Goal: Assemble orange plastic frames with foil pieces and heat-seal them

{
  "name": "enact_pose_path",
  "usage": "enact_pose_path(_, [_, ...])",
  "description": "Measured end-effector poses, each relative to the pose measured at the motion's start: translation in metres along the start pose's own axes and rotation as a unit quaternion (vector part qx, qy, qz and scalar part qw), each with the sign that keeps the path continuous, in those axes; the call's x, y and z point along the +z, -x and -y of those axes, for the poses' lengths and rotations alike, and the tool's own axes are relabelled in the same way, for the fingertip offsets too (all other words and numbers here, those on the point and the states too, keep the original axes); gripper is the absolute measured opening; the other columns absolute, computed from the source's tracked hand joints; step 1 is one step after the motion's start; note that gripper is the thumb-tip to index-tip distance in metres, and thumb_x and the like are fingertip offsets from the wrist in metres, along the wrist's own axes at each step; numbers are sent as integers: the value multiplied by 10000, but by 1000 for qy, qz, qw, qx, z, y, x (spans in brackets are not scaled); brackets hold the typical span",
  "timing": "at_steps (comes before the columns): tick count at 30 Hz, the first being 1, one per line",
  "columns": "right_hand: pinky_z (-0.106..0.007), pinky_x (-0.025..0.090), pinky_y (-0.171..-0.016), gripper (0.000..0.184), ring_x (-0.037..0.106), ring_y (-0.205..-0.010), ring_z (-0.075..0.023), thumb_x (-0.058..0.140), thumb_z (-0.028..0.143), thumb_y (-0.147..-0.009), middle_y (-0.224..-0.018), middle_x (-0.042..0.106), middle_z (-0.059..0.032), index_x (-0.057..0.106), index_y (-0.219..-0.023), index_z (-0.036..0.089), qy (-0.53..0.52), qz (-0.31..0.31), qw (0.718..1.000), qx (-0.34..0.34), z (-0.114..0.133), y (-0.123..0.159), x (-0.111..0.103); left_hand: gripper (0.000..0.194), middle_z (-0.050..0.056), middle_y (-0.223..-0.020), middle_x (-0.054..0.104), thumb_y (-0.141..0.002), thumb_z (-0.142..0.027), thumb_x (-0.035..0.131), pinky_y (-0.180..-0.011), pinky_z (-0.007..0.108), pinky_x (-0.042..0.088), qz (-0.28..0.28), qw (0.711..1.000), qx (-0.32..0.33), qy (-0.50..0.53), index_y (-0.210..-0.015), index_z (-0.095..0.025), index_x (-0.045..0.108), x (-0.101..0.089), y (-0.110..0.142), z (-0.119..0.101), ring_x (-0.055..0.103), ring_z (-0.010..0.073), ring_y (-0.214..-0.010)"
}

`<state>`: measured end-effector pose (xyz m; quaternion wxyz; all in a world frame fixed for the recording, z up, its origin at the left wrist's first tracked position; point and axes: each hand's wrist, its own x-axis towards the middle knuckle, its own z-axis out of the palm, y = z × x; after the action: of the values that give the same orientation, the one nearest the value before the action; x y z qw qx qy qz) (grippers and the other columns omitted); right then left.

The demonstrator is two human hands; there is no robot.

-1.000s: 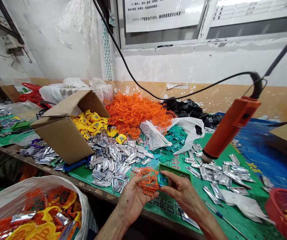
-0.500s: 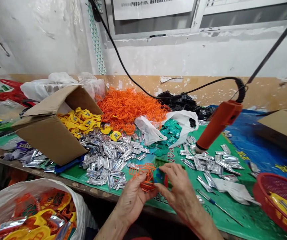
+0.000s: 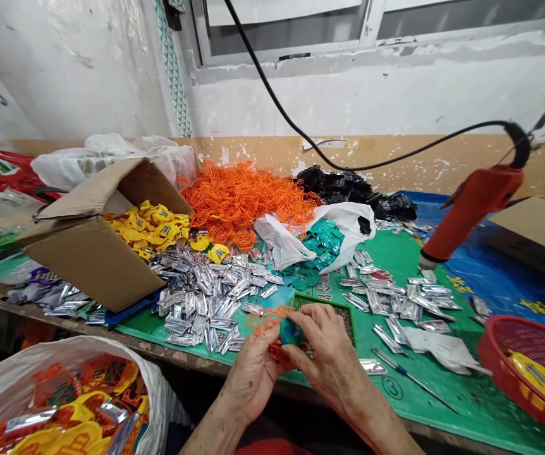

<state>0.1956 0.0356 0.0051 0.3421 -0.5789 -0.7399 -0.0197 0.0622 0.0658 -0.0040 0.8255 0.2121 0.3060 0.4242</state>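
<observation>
My left hand (image 3: 253,373) grips an orange plastic lattice frame (image 3: 263,320), much of it hidden behind my fingers. My right hand (image 3: 324,354) pinches a small teal piece (image 3: 290,332) against that frame, and the two hands nearly touch. Just beyond my right fingers lies a green-framed mesh tray (image 3: 346,327), partly covered by my hand. Loose silver sachets (image 3: 210,297) are heaped to the left of the hands on a green printed mat (image 3: 396,253).
A cardboard box (image 3: 92,265) lies on its side among heaps of yellow, orange and black pieces. An orange heat tool (image 3: 471,212) hangs on a cord at right. A white sack (image 3: 78,392) sits lower left, a red basket (image 3: 523,373) lower right, and a screwdriver (image 3: 408,376) lies on the mat.
My hands have drawn closer, with the teal piece pressed further into the orange frame and more hidden. The view has turned, so the hanging heat tool appears further right.
</observation>
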Motion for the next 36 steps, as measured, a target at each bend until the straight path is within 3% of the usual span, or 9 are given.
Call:
enact_pose_path(8, [-413, 437, -792, 400, 516, -950, -257, 664, 112, -732, -1005, 598, -80, 553, -1104, 206, -18, -10, 1000, 15, 4, 0, 3, 213, 3, -742, 709, -652, -258, 818, -587, 228, 501, -25, 999, -15, 32, -815, -147, 738, 2, -1, 1, 585, 94, -577])
enact_pose_path(19, [-422, 435, -825, 401, 515, -963, -253, 700, 100, -714, -1018, 623, -54, 570, -1071, 228, -81, -51, 995, 40, 5, 5, 9, 301, 17, -793, 710, -605, -251, 846, -602, 243, 527, -31, 998, -11, 49, -864, -146, 735, -3, 0, 5, 606, 113, -631])
enact_pose_path(25, [-406, 454, -841, 355, 532, -993, -247, 633, 82, -734, -1051, 624, -72, 560, -1062, 196, -107, -68, 990, 56, 8, 15, 18, 301, 23, -828, 697, -620, -140, 807, -646, 225, 518, 36, 999, -1, 4, -909, -141, 723, -1, 3, 7, 625, 124, -705])
enact_pose_path(31, [-408, 462, -803, 326, 563, -971, -254, 609, 106, -760, -1042, 634, -89, 559, -1074, 181, -55, -72, 994, 54, 10, 22, 30, 229, -7, -807, 668, -634, -80, 744, -629, 198, 487, -2, 999, 27, -20, -845, -164, 705, 3, 1, 11, 595, 105, -692])
enact_pose_path(36, [-423, 463, -785, 340, 563, -955, -265, 660, 180, -754, -1032, 632, -91, 553, -1077, 185, -21, -106, 992, 62, 10, 25, 31, 219, -1, -815, 666, -687, -95, 699, -704, 223, 481, 20, 996, 65, -66, -893, -170, 704, 2, 0, 11, 590, 120, -732])
